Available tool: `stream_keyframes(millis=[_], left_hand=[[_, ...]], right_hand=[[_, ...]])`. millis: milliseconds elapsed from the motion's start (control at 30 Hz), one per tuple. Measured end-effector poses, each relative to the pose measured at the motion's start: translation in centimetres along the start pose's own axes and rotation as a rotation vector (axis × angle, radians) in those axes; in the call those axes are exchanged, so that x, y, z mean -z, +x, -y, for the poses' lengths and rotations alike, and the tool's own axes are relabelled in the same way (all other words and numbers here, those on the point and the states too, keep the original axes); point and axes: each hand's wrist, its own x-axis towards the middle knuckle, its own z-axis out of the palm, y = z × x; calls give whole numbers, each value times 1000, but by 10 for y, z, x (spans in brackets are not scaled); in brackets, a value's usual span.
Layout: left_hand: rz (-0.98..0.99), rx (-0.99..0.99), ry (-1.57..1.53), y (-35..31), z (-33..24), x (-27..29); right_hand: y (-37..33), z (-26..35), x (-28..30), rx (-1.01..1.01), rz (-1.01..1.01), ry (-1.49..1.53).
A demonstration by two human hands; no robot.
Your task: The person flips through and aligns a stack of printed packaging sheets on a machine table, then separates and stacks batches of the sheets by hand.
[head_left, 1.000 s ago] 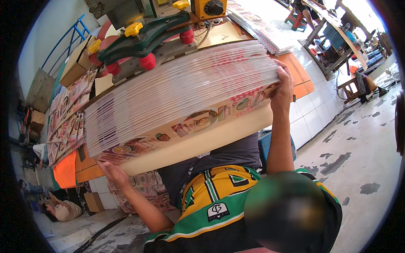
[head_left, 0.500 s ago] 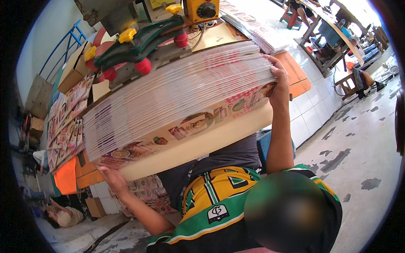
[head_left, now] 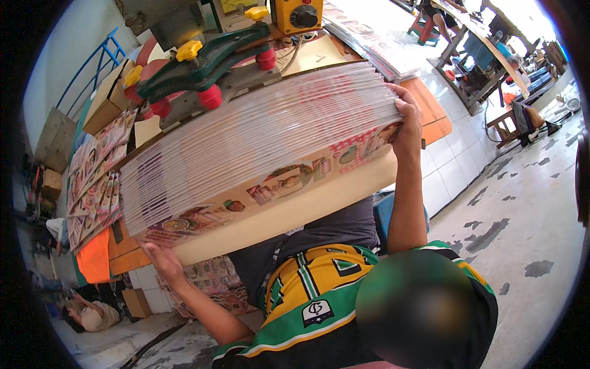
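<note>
The stack (head_left: 264, 144) sits at the table (head_left: 434, 120), before the green clamp (head_left: 224, 56). Right hand (head_left: 405, 126): grip closed around the stack's right end. Left hand (head_left: 165, 261): at near-left corner; grip closure cannot be determined. Near face: food prints. Shirt badge (head_left: 318, 312): one letter.

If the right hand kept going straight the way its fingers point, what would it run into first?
The right end of the printed stack. The right hand's fingers bend leftward onto it and seem to touch it already, though depth there is hard to judge.
</note>
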Motion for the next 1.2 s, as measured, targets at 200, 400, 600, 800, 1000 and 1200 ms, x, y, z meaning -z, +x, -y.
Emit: stream_keyframes(millis=[200, 400, 600, 800, 1000, 1200], left_hand=[[-18, 40, 24, -2, 5, 10], [107, 34, -88, 3, 6, 12], [-13, 23, -5, 5, 27, 36], [35, 7, -116, -5, 37, 44], [-5, -60, -83, -6, 6, -9], [57, -53, -58, -11, 21, 18]], right_hand=[[-3, 0, -3, 45, -45, -75], [-9, 7, -11, 83, -97, -121], [-6, -6, -6, 142, -140, -31], [-7, -16, -7, 153, -151, 30], [-16, -11, -7, 221, -353, 39], [-24, 1, -26, 229, -451, 2]])
